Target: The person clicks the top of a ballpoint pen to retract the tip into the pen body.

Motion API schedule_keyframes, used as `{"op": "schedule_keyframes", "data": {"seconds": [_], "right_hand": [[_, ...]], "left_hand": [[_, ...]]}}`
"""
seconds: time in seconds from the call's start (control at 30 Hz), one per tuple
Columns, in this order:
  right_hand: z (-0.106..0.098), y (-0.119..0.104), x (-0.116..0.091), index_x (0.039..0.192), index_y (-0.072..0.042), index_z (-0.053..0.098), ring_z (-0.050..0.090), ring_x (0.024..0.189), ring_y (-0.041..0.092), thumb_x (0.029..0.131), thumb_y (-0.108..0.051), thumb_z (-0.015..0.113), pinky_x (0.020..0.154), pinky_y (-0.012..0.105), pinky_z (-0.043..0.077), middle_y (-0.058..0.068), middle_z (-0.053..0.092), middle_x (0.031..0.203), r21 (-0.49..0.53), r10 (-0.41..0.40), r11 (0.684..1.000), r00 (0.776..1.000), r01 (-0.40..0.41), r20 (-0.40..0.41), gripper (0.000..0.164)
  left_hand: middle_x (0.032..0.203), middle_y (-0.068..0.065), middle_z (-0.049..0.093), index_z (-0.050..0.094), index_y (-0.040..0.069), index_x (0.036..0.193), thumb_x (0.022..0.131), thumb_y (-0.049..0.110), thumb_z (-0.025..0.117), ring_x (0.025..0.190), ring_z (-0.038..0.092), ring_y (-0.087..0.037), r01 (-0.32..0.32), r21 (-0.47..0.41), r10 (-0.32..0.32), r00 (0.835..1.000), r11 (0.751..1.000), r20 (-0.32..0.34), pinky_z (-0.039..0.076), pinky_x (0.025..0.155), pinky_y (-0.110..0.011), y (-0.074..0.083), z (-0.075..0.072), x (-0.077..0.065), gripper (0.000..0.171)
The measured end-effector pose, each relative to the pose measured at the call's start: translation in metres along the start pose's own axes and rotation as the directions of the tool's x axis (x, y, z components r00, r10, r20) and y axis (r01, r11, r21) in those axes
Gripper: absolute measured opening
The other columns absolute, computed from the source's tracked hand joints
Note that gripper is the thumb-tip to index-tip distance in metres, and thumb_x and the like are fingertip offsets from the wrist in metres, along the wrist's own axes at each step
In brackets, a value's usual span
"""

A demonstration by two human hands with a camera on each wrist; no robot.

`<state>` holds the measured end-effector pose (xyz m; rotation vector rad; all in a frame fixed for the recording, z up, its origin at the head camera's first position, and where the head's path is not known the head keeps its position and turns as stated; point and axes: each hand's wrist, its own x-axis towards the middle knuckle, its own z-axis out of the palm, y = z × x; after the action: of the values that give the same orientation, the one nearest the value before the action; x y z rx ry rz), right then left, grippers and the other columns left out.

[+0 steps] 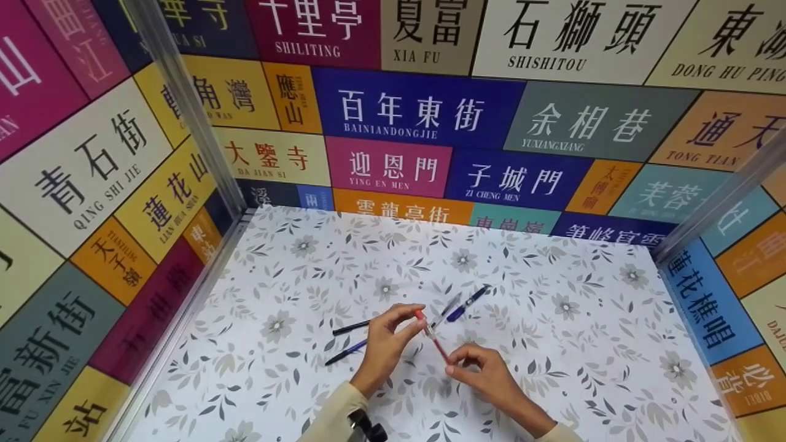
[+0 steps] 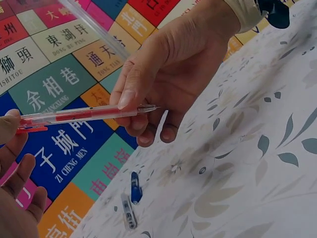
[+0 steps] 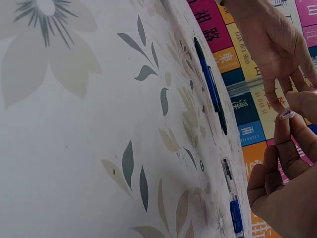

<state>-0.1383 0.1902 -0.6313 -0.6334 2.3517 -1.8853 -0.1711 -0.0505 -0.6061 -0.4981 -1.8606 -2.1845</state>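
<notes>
Centrally, in the head view, a slim red pen (image 1: pixel 438 345) slants between two bare hands, above a white tabletop (image 1: pixel 614 356) printed with grey leaves and flowers. The left hand (image 1: pixel 387 347) pinches its upper, red end; the right hand (image 1: pixel 488 371) pinches its lower end. To the left of the red pen lie a straight black pen (image 1: pixel 350 328) and a slender blue pen (image 1: pixel 344 353); just beyond it lie a navy pen (image 1: pixel 470 302) and a clear pen (image 1: pixel 452 304). Farther beyond it rises a wall (image 1: pixel 417 104) of coloured rectangles with bold lettering. In the left wrist view, the red pen's see-through barrel shows a red core, with a narrow clip at one end and a clear, cone-shaped tip projecting past the right hand's curled fingers. In the right wrist view, only that transparent tip is plain, by the right thumb.
</notes>
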Motion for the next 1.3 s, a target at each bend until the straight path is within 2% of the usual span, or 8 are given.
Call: {"op": "schedule_keyframes", "data": {"seconds": [0.3, 0.4, 0.53, 0.7, 0.93, 1.13, 1.3], "right_hand": [[0.011, -0.002, -0.009, 0.101, -0.003, 0.079, 0.068, 0.084, 0.01, 0.095, 0.009, 0.077, 0.075, 0.026, 0.057, 0.001, 0.077, 0.096, 0.074, 0.007, 0.997, 1.0, -0.007, 0.005, 0.013], [0.014, -0.003, -0.011, 0.102, -0.002, 0.079, 0.069, 0.084, 0.011, 0.096, 0.009, 0.076, 0.075, 0.026, 0.056, 0.002, 0.078, 0.097, 0.093, 0.021, 0.995, 1.0, -0.021, 0.005, 0.013], [0.018, -0.003, -0.013, 0.102, -0.002, 0.079, 0.069, 0.085, 0.012, 0.097, 0.005, 0.077, 0.075, 0.026, 0.056, 0.005, 0.078, 0.098, 0.1, 0.048, 0.994, 0.999, -0.048, 0.003, 0.009], [0.022, 0.001, -0.015, 0.103, -0.002, 0.08, 0.07, 0.086, 0.013, 0.097, 0.002, 0.079, 0.077, 0.026, 0.056, 0.009, 0.079, 0.098, 0.105, 0.067, 0.992, 0.998, -0.066, -0.01, 0.007], [0.024, 0.001, -0.018, 0.104, 0.005, 0.078, 0.071, 0.087, 0.015, 0.097, 0.001, 0.079, 0.077, 0.023, 0.056, 0.012, 0.079, 0.098, 0.155, 0.087, 0.984, 0.996, -0.083, -0.017, 0.008], [0.025, -0.001, -0.019, 0.106, 0.014, 0.074, 0.071, 0.087, 0.012, 0.097, 0.006, 0.077, 0.078, 0.023, 0.058, 0.003, 0.078, 0.095, 0.21, 0.114, 0.972, 0.993, -0.104, -0.035, 0.013], [0.026, -0.002, -0.018, 0.108, 0.017, 0.072, 0.071, 0.088, 0.012, 0.095, 0.008, 0.078, 0.08, 0.023, 0.058, 0.007, 0.078, 0.096, 0.199, 0.127, 0.973, 0.99, -0.114, -0.054, 0.017]], "left_hand": [[0.115, -0.01, 0.078, 0.08, 0.002, 0.125, 0.098, 0.003, 0.081, 0.113, 0.074, -0.021, 0.017, 0.037, -0.019, 0.999, 0.999, 0.04, 0.057, 0.105, -0.037, 0.003, 0.013, 0.005, 0.027], [0.115, -0.011, 0.079, 0.08, 0.005, 0.126, 0.098, 0.003, 0.081, 0.113, 0.073, -0.02, 0.016, 0.062, -0.019, 0.998, 0.998, 0.051, 0.057, 0.107, -0.043, 0.001, 0.017, 0.006, 0.028], [0.112, -0.01, 0.079, 0.081, 0.009, 0.126, 0.097, -0.001, 0.08, 0.11, 0.074, -0.02, -0.011, 0.092, 0.005, 0.998, 0.996, 0.069, 0.056, 0.107, -0.049, -0.002, 0.021, 0.007, 0.03], [0.111, -0.005, 0.079, 0.081, 0.01, 0.125, 0.097, 0.001, 0.082, 0.109, 0.074, -0.02, -0.039, 0.119, 0.03, 0.996, 0.992, 0.078, 0.057, 0.105, -0.043, -0.004, 0.024, 0.008, 0.03], [0.113, -0.006, 0.079, 0.081, 0.013, 0.126, 0.099, 0.011, 0.083, 0.112, 0.072, -0.021, -0.016, 0.111, 0.004, 0.994, 0.994, 0.107, 0.057, 0.106, -0.05, -0.005, 0.028, 0.008, 0.027], [0.116, -0.013, 0.078, 0.08, 0.01, 0.127, 0.099, 0.007, 0.082, 0.113, 0.072, -0.02, -0.016, 0.104, 0.002, 0.992, 0.994, 0.129, 0.057, 0.105, -0.052, -0.007, 0.031, 0.009, 0.029], [0.119, -0.012, 0.078, 0.079, 0.01, 0.13, 0.1, 0.009, 0.081, 0.115, 0.071, -0.02, -0.015, 0.113, -0.002, 0.989, 0.993, 0.15, 0.056, 0.106, -0.054, -0.006, 0.03, 0.008, 0.03]]}}
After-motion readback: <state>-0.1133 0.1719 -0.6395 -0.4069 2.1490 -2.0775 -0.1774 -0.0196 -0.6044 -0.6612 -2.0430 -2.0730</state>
